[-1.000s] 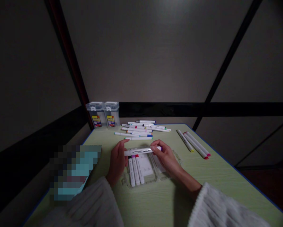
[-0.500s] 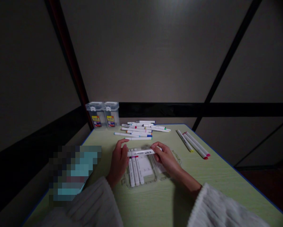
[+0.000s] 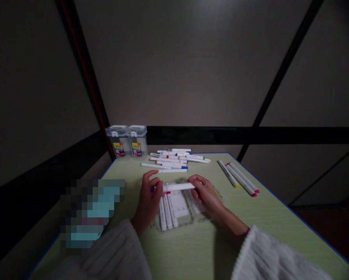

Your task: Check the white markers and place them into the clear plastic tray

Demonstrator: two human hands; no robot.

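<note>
White marker (image 3: 178, 187) is pinched at both ends by left hand (image 3: 147, 200) and right hand (image 3: 206, 194) over the case (image 3: 189, 222); slotting it beside three others (image 3: 167, 210) would need a lengthwise turn.

No text, number or brand can be read.

1. Two clear storage boxes (image 3: 119, 140) (image 3: 137, 140), far left of the bench (image 3: 264, 217): each carries a label (image 3: 119, 149) with a yellow upper band and a red and blue lower part. The print is too small to resolve.
2. White insert card (image 3: 180, 205) in the clear tray (image 3: 213, 194), near centre: faint dark marks, not legible.
3. Held marker (image 3: 178, 187), over the tray: no legible print shows on the barrel.
</note>
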